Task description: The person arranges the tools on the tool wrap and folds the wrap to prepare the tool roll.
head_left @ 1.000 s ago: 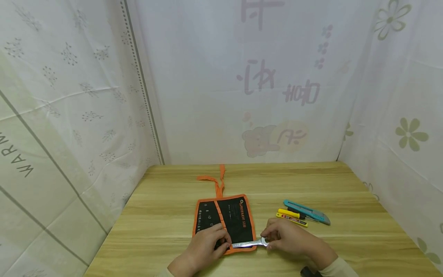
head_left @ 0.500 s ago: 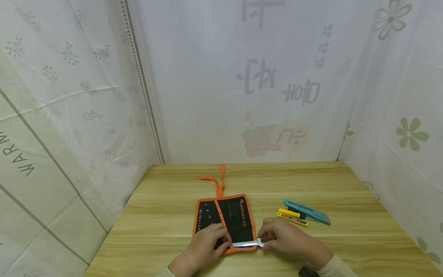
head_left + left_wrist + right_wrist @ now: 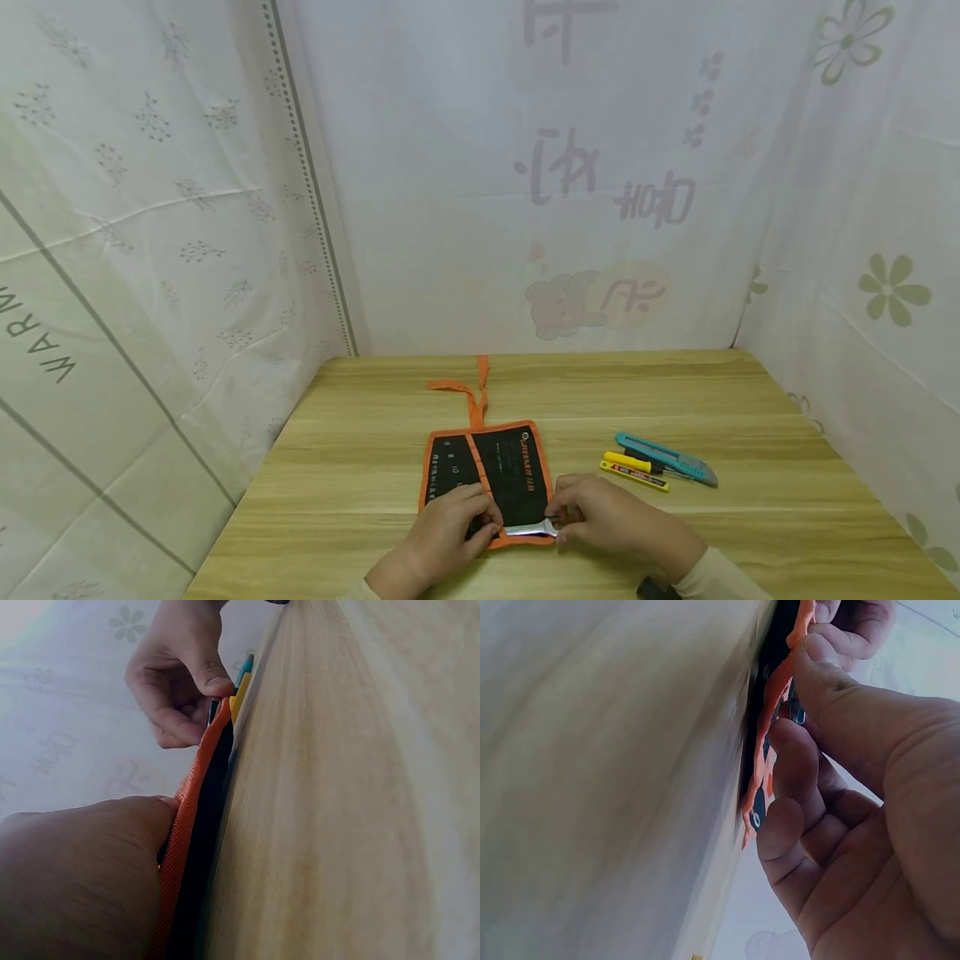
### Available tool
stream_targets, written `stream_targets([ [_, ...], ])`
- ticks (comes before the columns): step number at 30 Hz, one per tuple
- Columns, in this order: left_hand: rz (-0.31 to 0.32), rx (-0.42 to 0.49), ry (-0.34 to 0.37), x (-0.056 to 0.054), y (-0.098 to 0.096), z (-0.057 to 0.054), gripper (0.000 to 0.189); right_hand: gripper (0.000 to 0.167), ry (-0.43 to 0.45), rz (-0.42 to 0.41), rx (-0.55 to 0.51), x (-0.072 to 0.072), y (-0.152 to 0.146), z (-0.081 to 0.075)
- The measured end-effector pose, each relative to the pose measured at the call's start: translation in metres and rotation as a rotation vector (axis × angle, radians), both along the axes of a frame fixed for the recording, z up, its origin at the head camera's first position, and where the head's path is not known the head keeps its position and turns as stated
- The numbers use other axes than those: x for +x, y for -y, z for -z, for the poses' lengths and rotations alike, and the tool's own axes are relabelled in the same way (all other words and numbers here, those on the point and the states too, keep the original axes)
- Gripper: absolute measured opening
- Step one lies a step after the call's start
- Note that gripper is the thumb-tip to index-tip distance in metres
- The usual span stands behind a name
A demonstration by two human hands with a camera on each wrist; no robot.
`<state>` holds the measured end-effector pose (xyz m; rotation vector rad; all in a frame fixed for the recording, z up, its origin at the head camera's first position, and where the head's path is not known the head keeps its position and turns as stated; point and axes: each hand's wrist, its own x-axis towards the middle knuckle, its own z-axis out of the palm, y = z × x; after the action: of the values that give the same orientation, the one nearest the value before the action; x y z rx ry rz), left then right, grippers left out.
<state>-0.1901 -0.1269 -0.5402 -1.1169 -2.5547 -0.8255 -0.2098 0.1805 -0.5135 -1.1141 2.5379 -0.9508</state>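
A black tool pouch with orange edging [image 3: 517, 475] lies flat, its orange ties stretched toward the back. Across its near edge lies a silver wrench [image 3: 527, 529], the left end going under the pocket's orange trim. My left hand [image 3: 453, 529] pinches the pocket edge by that end. With thumb and fingers, my right hand [image 3: 611, 517] holds the wrench's head at the pouch's right border. In the left wrist view the pouch's orange border [image 3: 196, 772] runs between both hands. The right wrist view shows a bit of the shiny wrench [image 3: 796, 709] beside my thumb.
Right of the pouch lie a teal utility knife [image 3: 667, 458], a yellow-handled screwdriver [image 3: 627, 461] and a slim yellow item with a printed label [image 3: 633, 476]. The wooden table [image 3: 337, 483] meets printed curtains at the back and sides.
My right hand has moved left, sliding the wrench further into the pocket; less of it shows now. My left hand has stayed in place on the pouch.
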Motion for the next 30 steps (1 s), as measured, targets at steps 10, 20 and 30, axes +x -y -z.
stream_targets([
  [10, 0.008, -0.001, -0.002, -0.001, -0.001, 0.000, 0.015, 0.021, 0.005, -0.030, 0.006, 0.003, 0.011, -0.005],
  [20, 0.021, -0.003, 0.009, 0.000, 0.000, -0.001, 0.011, 0.021, -0.068, -0.094, 0.024, 0.001, 0.023, -0.004],
  [30, 0.026, -0.005, 0.001, 0.000, -0.001, -0.002, 0.012, 0.020, -0.066, -0.102, 0.055, 0.002, 0.030, -0.007],
])
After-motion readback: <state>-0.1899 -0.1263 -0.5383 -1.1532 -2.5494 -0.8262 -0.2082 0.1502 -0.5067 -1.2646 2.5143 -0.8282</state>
